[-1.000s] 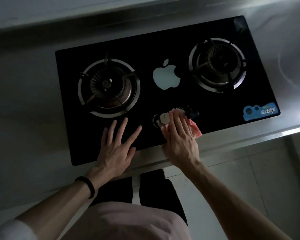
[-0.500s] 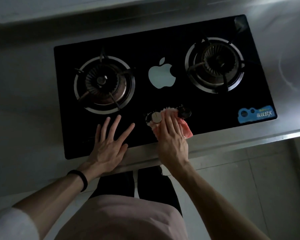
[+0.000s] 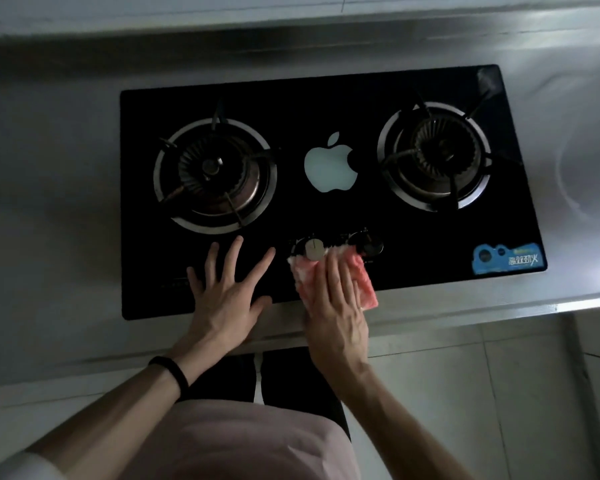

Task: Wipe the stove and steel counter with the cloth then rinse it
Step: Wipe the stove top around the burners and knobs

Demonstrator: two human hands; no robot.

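A black glass stove (image 3: 326,109) with two burners lies set into the steel counter (image 3: 49,202). My right hand (image 3: 336,306) presses flat on a pink cloth (image 3: 362,275) at the stove's front edge, just below the two control knobs (image 3: 314,249). The cloth's left corner touches the pale left knob. My left hand (image 3: 226,292) rests flat on the glass with fingers spread, in front of the left burner (image 3: 215,174). It holds nothing and wears a black band at the wrist.
The right burner (image 3: 433,154) has raised pan supports. A blue sticker (image 3: 508,259) sits at the stove's front right corner. The steel counter continues right (image 3: 575,168) and its front rim (image 3: 465,306) runs along above a tiled floor.
The cloth under my right hand has slid slightly toward me and left, below the knobs. My left hand has stayed flat on the glass. The camera view has shifted a little.
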